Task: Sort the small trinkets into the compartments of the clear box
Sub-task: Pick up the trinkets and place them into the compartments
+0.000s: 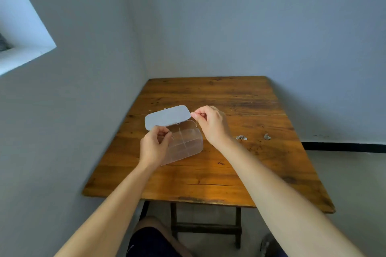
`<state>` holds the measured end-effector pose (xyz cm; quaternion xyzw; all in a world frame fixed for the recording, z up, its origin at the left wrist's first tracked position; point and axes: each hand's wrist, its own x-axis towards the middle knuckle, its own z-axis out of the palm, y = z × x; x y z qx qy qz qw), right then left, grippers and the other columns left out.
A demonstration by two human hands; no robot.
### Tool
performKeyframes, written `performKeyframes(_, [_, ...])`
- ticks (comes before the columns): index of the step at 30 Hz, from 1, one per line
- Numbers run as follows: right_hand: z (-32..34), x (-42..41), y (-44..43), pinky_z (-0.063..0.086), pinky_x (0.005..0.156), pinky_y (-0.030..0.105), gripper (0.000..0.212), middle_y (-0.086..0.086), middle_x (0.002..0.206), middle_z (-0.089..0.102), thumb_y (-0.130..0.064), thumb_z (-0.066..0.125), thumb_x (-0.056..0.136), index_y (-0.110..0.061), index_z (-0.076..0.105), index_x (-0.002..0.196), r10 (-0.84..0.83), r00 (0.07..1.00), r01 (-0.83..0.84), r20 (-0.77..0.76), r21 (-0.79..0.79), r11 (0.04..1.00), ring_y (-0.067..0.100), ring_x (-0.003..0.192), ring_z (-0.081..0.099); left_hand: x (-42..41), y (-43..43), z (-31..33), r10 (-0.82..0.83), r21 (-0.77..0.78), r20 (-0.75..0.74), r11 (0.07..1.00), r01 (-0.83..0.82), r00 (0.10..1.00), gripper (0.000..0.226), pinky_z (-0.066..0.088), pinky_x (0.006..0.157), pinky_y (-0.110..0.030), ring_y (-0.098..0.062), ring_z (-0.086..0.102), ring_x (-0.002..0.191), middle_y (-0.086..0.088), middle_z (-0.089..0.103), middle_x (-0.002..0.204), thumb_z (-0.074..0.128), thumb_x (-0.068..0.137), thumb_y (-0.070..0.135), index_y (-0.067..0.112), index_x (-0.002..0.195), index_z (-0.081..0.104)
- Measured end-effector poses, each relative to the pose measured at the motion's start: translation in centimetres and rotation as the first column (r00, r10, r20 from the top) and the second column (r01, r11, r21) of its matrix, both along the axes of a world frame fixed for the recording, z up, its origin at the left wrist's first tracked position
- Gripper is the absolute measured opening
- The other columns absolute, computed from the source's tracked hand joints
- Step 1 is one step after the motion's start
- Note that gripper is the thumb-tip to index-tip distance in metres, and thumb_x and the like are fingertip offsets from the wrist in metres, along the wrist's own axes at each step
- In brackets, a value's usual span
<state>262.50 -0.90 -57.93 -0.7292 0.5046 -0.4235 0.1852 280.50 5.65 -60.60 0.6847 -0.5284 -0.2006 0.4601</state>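
The clear box [188,146] with several compartments lies on the wooden table [208,173], its lid [167,117] raised at the back. My left hand [153,146] hovers over the box's left side, fingers pinched on a small metal trinket [169,132]. My right hand [211,125] is at the box's back right corner, thumb and forefinger pinched on a thin chain [196,123] that hangs over the box. Two small heaps of trinkets lie on the table to the right: the nearer trinket heap [241,137] and the farther trinket heap [267,136].
The table stands in a corner, walls close on its left and behind it. Its near edge [188,199] is in front of my knees. A dark baseboard [344,146] runs along the right wall.
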Motion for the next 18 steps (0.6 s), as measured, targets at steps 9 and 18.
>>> performKeyframes(9, [-3.8, 0.4, 0.9, 0.044, 0.075, 0.025, 0.021, 0.003, 0.103, 0.064, -0.029, 0.061, 0.096, -0.014, 0.074, 0.102, 0.156, 0.961, -0.105, -0.229, 0.219, 0.97, 0.016, 0.095, 0.057, 0.0, 0.5, -3.0, -0.103, 0.079, 0.098, 0.992, 0.096, 0.99, 0.015, 0.049, 0.072, -0.013, -0.006, 0.064, 0.088, 0.007, 0.068, 0.094, 0.07, 0.09, 0.019, 0.018, 0.105, 0.067])
performKeyframes(18, [-3.3, -1.7, 1.3, 0.042, 0.079, 0.028, 0.024, 0.0, 0.102, 0.059, -0.031, 0.059, 0.097, -0.017, 0.073, 0.111, 0.122, 0.971, -0.084, -0.208, 0.185, 0.979, 0.014, 0.094, 0.054, -0.5, 0.2, -2.6, -0.103, 0.064, 0.101, 0.993, 0.097, 0.99, 0.019, 0.048, 0.072, -0.013, -0.009, 0.064, 0.092, 0.005, 0.068, 0.098, 0.069, 0.09, 0.019, 0.015, 0.108, 0.066])
